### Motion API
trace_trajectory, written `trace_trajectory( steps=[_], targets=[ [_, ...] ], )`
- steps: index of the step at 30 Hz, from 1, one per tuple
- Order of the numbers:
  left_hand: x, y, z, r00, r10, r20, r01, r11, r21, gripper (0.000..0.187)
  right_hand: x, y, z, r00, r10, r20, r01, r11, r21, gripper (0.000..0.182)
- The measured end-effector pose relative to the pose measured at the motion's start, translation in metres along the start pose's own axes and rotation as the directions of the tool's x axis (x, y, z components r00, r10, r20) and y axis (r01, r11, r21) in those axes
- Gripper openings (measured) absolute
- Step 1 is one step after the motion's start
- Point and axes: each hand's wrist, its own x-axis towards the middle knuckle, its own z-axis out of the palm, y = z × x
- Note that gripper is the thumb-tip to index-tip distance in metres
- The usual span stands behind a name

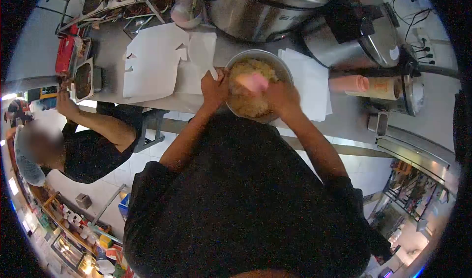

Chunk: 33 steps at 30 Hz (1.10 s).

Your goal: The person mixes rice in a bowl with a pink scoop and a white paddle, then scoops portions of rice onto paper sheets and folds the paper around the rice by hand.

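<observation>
A round metal bowl (285, 67) sits at the counter's front edge, holding a yellowish, grainy food that looks like rice (253, 108). My left hand (215, 90) is closed on the bowl's left rim. Just above its thumb ends the handle of a white paddle (201, 51), which lies on the counter side. Inside the bowl's right half, my right hand (282, 98) is closed round a pink and pale, blurred thing (252, 82) that lies over the food; I cannot tell its kind.
White cut cardboard (153, 61) lies left of the bowl, white sheets (309, 84) right of it. Large metal cookers (265, 15) stand behind. A pink roll-shaped stack (351, 84) is farther right. At the left, another person (98, 150) reaches toward a metal container (84, 80).
</observation>
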Motion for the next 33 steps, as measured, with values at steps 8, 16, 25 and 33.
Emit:
trace_trajectory(
  steps=[8,16,25,33],
  targets=[
    [-0.038,-0.003,-0.029,0.979,0.167,0.115,-0.172,0.984,0.038,0.027,0.042,0.023,0.018,0.861,-0.186,-0.474,0.121,0.979,-0.164,0.043],
    [0.002,0.009,-0.043,0.955,-0.297,0.006,0.283,0.903,-0.324,0.026,-0.019,-0.019,0.044,0.986,-0.134,-0.097,0.147,0.978,0.147,0.053],
    [0.062,0.025,0.006,0.906,-0.060,0.420,0.159,0.966,-0.205,0.037,0.019,0.014,0.033,0.938,0.289,-0.192,-0.211,0.914,0.348,0.053],
    [0.023,-0.001,-0.005,0.952,-0.050,0.302,0.135,0.955,-0.266,0.041,-0.001,0.013,0.102,0.931,-0.189,-0.313,0.310,0.861,0.402,0.049]
  ],
)
